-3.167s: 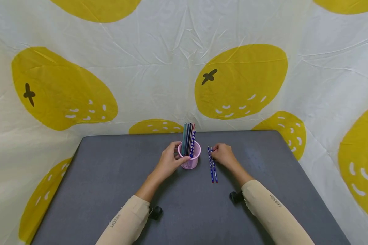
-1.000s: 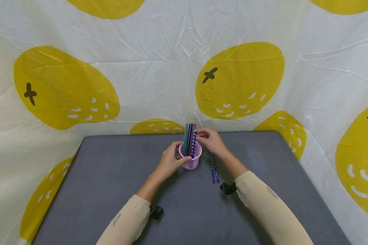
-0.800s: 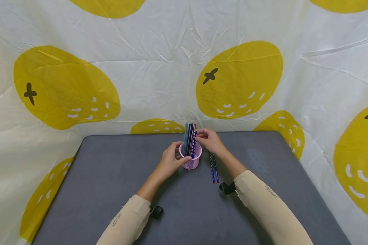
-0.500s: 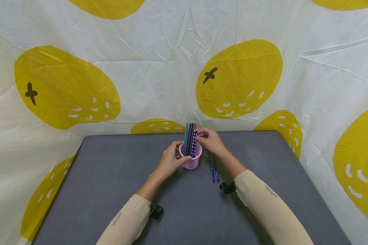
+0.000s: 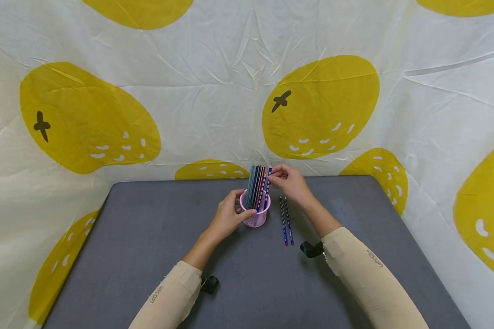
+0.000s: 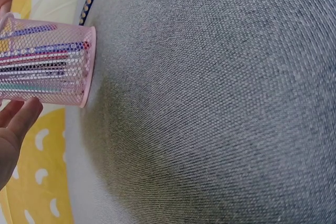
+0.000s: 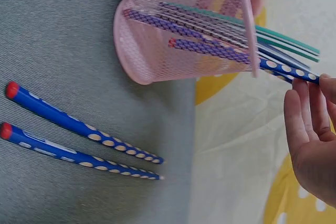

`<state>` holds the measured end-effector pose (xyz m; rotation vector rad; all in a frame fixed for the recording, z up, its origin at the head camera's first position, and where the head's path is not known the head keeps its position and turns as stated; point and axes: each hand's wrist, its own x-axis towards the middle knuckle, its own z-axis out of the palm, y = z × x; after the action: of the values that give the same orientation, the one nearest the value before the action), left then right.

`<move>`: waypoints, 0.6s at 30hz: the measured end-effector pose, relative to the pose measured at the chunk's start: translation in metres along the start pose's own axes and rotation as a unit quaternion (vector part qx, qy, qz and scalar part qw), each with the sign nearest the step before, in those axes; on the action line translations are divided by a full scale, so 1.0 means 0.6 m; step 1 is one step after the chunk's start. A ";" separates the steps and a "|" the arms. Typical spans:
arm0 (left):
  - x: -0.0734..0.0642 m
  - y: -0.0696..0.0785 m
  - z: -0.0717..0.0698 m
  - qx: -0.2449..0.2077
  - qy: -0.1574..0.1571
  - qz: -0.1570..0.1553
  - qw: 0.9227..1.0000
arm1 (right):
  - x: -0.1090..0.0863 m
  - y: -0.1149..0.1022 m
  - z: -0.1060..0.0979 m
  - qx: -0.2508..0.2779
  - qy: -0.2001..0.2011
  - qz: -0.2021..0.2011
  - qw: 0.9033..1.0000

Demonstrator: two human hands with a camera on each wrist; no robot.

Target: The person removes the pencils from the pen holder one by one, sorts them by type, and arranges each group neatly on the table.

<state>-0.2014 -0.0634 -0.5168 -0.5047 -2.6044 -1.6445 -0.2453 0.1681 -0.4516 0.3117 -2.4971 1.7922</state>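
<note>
A pink mesh pencil cup (image 5: 256,220) stands on the table holding several pencils (image 5: 253,185), teal, dark and red ones among them. My left hand (image 5: 227,214) grips the cup from its left side, thumb on the near rim and fingers behind. With thumb and fingertips my right hand (image 5: 290,183) pinches the upper part of a blue dotted pencil (image 7: 286,69). That pencil leans at the cup's right side; in the right wrist view its red end is inside, above the cup's bottom. Another blue dotted pencil (image 5: 261,194) stands among the rest.
Two blue dotted pencils (image 5: 283,224) with red ends lie side by side on the dark grey table (image 5: 156,237), right of the cup. Behind the table's far edge hangs a white cloth (image 5: 210,123) with large yellow fruit prints.
My right hand went from the pencils lying on the table to those in the cup. It has since shifted right and slightly up, parting one dotted pencil from the bunch. The left hand stays put.
</note>
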 end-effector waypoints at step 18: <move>-0.001 -0.001 0.001 -0.014 -0.001 0.008 1.000 | -0.012 -0.072 -0.081 0.115 0.045 -0.039 0.992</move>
<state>-0.2007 -0.0633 -0.5175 -0.5270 -2.5747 -1.6784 -0.2335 0.2014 -0.3964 0.3264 -2.1893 2.0164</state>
